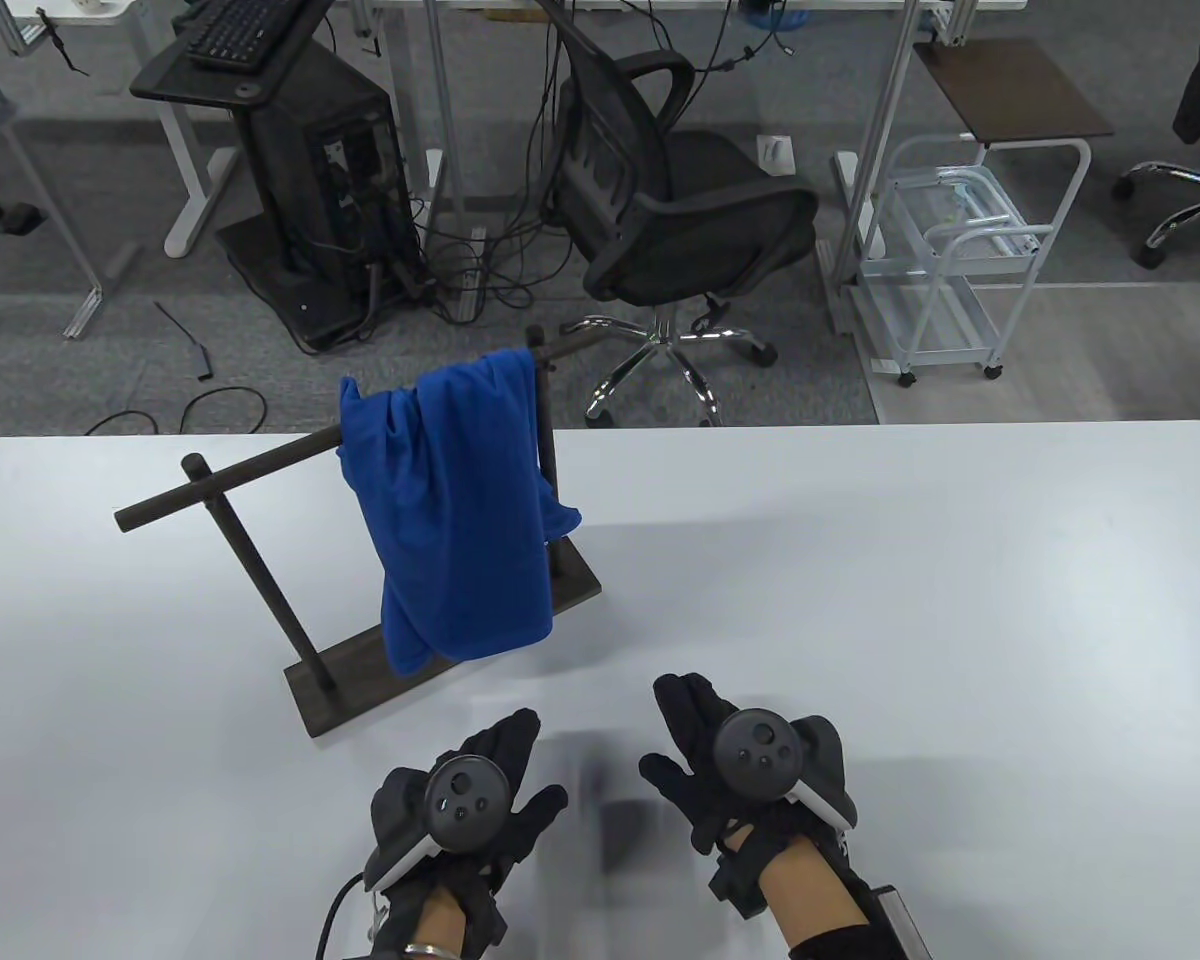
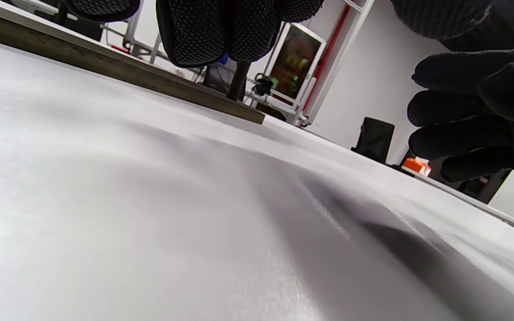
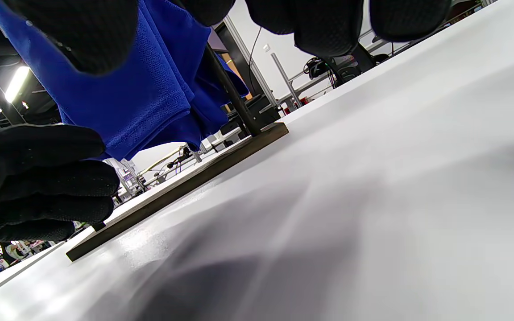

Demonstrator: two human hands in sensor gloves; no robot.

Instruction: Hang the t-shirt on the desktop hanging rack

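Note:
A blue t-shirt (image 1: 455, 510) hangs draped over the top bar of a dark wooden desktop rack (image 1: 230, 478) on the white table; it also shows in the right wrist view (image 3: 150, 89). The rack's flat base (image 1: 360, 680) stands on the table and shows in both wrist views (image 2: 118, 67) (image 3: 185, 183). My left hand (image 1: 490, 775) and right hand (image 1: 705, 745) hover low over the table in front of the rack, fingers spread and holding nothing. Each hand shows in the other's wrist view (image 2: 475, 116) (image 3: 38, 178).
The white table (image 1: 910, 600) stretches wide to the right of the rack. Beyond its far edge stand a black office chair (image 1: 670, 210), a computer cart (image 1: 310, 170) and a white trolley (image 1: 960, 260) on the floor.

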